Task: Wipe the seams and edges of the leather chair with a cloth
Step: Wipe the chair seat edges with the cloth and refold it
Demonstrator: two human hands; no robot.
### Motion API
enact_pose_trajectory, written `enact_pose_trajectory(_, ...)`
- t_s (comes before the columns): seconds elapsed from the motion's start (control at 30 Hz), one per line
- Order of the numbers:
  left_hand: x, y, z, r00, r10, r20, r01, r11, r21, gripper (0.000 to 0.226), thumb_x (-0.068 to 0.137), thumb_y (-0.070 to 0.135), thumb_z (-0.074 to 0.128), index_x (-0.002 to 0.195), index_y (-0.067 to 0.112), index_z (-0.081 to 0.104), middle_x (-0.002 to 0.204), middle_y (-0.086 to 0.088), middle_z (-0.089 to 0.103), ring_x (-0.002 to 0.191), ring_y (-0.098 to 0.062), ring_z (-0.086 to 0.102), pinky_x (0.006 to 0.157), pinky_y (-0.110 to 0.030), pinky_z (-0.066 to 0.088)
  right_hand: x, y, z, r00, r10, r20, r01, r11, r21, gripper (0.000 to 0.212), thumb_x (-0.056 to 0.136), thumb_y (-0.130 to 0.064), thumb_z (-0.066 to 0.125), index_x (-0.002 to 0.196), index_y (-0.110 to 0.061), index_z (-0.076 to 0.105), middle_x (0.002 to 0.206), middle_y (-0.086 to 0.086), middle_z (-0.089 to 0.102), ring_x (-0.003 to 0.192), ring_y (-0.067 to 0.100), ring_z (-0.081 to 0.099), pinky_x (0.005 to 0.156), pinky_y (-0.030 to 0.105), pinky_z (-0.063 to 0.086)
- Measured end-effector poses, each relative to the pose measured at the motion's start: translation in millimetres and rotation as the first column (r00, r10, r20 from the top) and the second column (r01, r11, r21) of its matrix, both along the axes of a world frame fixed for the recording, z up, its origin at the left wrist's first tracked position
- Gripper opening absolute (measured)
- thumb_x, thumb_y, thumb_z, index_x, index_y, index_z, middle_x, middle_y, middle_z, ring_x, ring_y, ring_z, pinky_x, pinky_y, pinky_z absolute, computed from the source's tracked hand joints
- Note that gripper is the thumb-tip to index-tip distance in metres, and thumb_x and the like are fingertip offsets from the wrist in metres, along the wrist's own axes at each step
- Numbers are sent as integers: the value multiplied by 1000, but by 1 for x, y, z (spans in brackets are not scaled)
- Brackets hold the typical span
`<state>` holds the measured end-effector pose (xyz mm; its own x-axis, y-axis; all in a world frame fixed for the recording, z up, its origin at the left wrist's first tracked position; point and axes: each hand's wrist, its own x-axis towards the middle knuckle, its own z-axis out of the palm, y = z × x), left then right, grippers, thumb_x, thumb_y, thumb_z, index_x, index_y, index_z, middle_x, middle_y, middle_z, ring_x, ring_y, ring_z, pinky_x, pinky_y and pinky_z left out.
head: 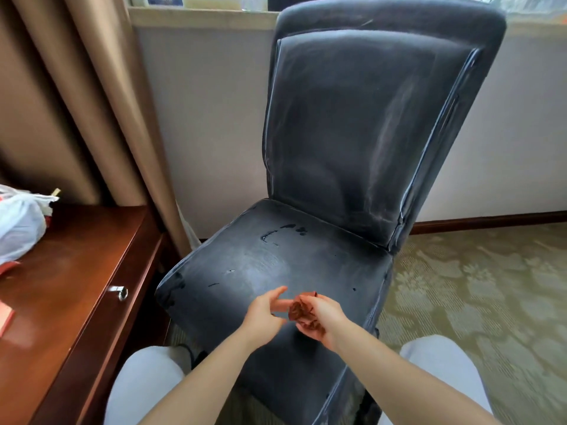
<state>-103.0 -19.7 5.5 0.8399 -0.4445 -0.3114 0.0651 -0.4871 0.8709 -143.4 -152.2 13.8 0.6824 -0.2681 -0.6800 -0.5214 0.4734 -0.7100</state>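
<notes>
the right hand (319,317) curls its fingers round a crumpled reddish-brown cloth (302,312), the left hand (265,311) just beside it with fingers loosely spread and reaching toward the cloth, both held over the front edge of the seat of the dusty black leather chair (352,148), no writing legible anywhere.

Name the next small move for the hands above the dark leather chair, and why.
Probably bring the crumpled reddish-brown cloth, bunched in the right hand, down to the dark leather chair's front seat edge: it hangs above the seat, wiping nothing, left hand open beside it.
</notes>
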Motion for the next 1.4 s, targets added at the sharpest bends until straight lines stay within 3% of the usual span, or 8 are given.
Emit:
enact_pose_trajectory(0.13,1,-3,-3,997,-25,-75,27,999,33,80,80,-17,36,150,19,16,119,11,65,55,7,55,50,-11,38,-3,-8,-4,999,51,0,-51,995,-90,8,86,-6,59,83,-14,58,69,7,65,61,17,61,59,23,49)
enact_pose_trajectory(0.27,4,5,-18,986,9,164,-59,953,298,65,91,1,42,148,25,25,127,9,56,116,-16,52,88,-24,47,-3,-17,-18,994,92,63,-71,956,-284,28,78,9,46,70,-18,50,70,3,62,62,19,55,61,22,47)
enact_pose_trajectory(0.37,1,12,-41,929,-309,205,127,785,607,61,97,36,44,151,26,15,155,-4,23,143,-22,19,114,-37,25,-7,-24,-30,980,176,96,-125,913,-389,30,78,11,44,73,-18,53,71,2,61,64,18,54,63,26,47)
enact_pose_trajectory(0.47,-4,15,-63,845,-515,145,210,568,796,68,96,57,28,151,29,-1,159,-4,-10,146,-24,-10,118,-44,6,-12,-25,-42,960,241,141,-145,863,-484,31,82,12,46,81,-18,55,81,5,63,69,17,56,65,26,48)
enact_pose_trajectory(0.67,3,24,-82,815,-565,129,206,490,847,84,75,73,-2,148,33,-14,156,-4,-22,145,-24,-17,117,-43,0,-30,-32,-48,797,580,172,-291,617,-732,42,79,9,53,92,-32,54,104,-10,50,84,4,60,73,21,49)
enact_pose_trajectory(0.93,25,39,-69,778,-622,87,257,441,860,72,94,60,29,149,33,-9,157,-5,-18,145,-26,-13,118,-47,3,-55,-21,-62,346,924,-163,-174,-107,-979,32,92,-33,53,122,-23,52,124,-5,55,106,14,52,91,25,45)
enact_pose_trajectory(1.23,17,48,-66,831,-521,194,226,636,738,56,93,48,48,145,35,31,158,4,8,146,-23,-2,111,-62,16,-38,-37,-67,326,902,-283,-137,-251,-958,40,82,-19,59,121,-14,53,117,3,60,99,27,57,83,37,51)
enact_pose_trajectory(1.4,23,50,-63,820,-550,158,286,633,720,54,94,48,47,145,34,33,159,5,7,146,-23,-4,110,-65,15,-49,-3,-70,135,959,-249,-42,-245,-969,24,91,-26,55,113,-18,59,108,0,64,87,21,57,80,32,50)
